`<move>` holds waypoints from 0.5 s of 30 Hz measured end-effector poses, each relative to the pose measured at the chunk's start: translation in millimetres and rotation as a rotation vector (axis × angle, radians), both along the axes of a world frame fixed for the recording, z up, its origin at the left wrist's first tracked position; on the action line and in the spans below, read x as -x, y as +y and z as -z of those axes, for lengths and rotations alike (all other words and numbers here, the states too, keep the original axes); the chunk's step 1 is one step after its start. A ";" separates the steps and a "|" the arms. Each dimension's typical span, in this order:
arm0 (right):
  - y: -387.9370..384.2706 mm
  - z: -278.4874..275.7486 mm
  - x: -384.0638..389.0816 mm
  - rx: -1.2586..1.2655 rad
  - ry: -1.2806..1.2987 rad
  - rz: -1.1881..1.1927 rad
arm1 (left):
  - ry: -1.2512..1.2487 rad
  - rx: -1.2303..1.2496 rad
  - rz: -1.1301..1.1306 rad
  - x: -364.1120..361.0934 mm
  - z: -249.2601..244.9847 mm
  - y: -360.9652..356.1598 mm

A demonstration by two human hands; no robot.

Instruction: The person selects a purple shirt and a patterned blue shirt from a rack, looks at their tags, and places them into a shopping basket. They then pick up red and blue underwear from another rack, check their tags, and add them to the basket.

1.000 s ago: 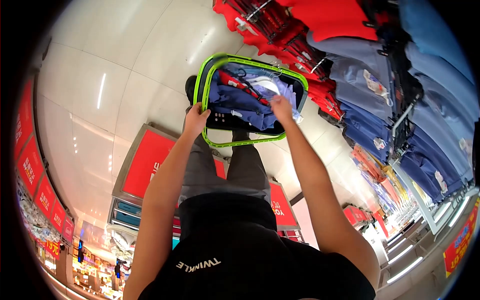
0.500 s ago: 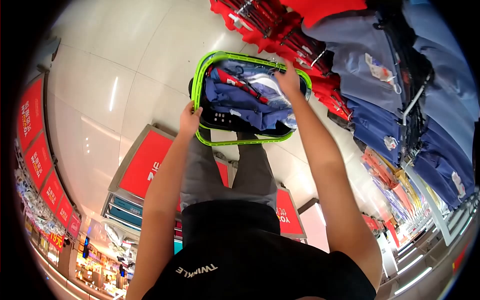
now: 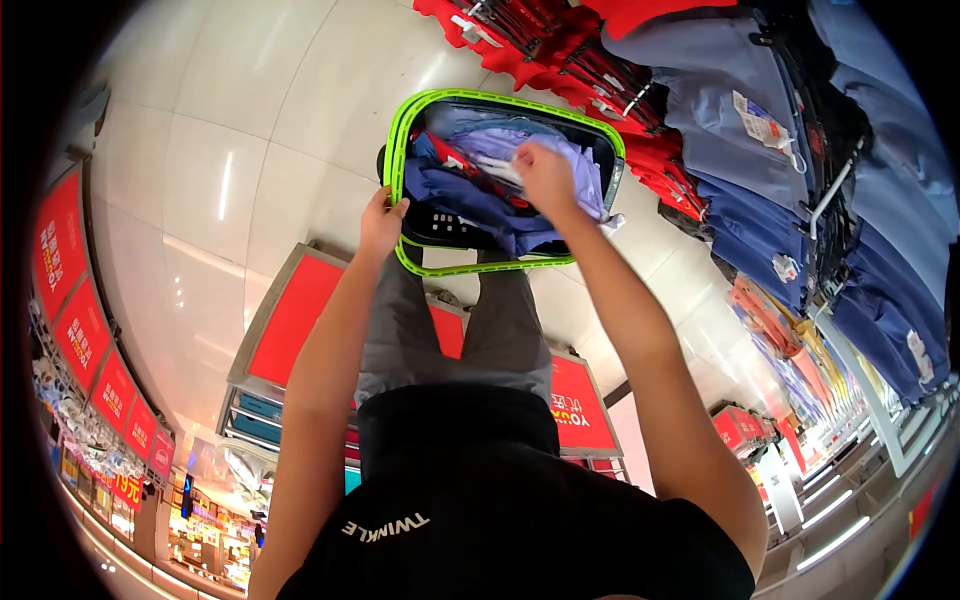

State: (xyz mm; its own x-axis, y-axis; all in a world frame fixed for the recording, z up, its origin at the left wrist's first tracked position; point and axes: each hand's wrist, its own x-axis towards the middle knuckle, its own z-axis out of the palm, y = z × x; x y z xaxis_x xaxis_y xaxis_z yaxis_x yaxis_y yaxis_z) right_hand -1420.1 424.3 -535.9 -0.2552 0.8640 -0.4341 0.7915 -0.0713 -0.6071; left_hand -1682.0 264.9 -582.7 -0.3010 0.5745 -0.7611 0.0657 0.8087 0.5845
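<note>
A black shopping basket with a bright green rim (image 3: 500,97) is in front of my legs. My left hand (image 3: 383,222) is closed around the rim at its left side, thumb on top. Inside the basket lie a lavender garment (image 3: 585,165), a dark blue garment (image 3: 440,190) and a red piece (image 3: 447,152) with dark parts. My right hand (image 3: 545,182) is over the lavender cloth with its fingers curled together. Something white shows by its fingertips, and what they pinch is blurred.
Blue garments with tags (image 3: 755,235) hang on a rack at right, beside red garments (image 3: 560,60). Red-topped display stands (image 3: 295,315) are behind my legs on the left and right. Pale tiled floor (image 3: 230,130) lies to the left, with red signs (image 3: 85,335) beyond.
My right hand has moved from the basket's upper right side inward and left. The lavender garment now lies spread more over the right part. My left hand stays on the rim.
</note>
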 end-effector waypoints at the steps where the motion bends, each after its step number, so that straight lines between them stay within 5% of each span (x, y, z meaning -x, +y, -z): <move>1: -10.7 -9.2 7.6 -0.002 -0.007 -0.019 | -0.073 -0.039 -0.013 -1.1 -15.8 4.7; 8: -22.1 -29.1 73.9 0.002 -0.022 0.023 | -0.665 -0.080 -0.004 -53.7 -165.7 31.6; 10: -24.7 -7.5 87.4 0.013 0.079 0.074 | -0.674 -0.151 0.107 -85.1 -202.9 34.2; 15: -10.3 -53.5 111.1 -0.149 0.215 -0.080 | -0.611 -0.332 0.337 -132.5 -242.6 37.7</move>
